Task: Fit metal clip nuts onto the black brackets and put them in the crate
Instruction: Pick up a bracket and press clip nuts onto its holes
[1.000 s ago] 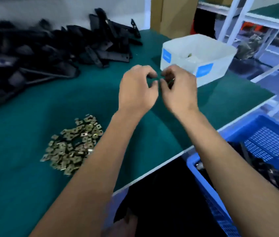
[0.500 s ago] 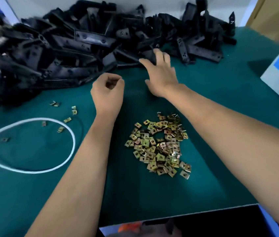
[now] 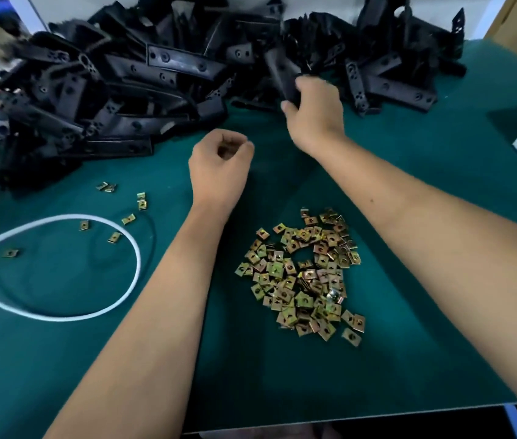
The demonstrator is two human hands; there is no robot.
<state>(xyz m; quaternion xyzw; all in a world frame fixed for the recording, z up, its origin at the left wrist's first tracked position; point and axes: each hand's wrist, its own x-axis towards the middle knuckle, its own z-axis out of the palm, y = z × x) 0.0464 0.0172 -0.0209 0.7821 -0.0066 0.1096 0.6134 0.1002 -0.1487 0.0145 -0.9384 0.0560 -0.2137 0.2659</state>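
Our right hand (image 3: 314,112) grips a black bracket (image 3: 285,80) at the pile along the worktop's far edge; left hand (image 3: 219,166) curled (contents unseen). Next: take a clip nut (image 3: 301,277) mid-worktop.

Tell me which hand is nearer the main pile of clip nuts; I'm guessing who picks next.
Left. The left hand hovers curled just up-left of the pile of clip nuts; the right hand is farther back, gripping a black bracket at the bracket heap.
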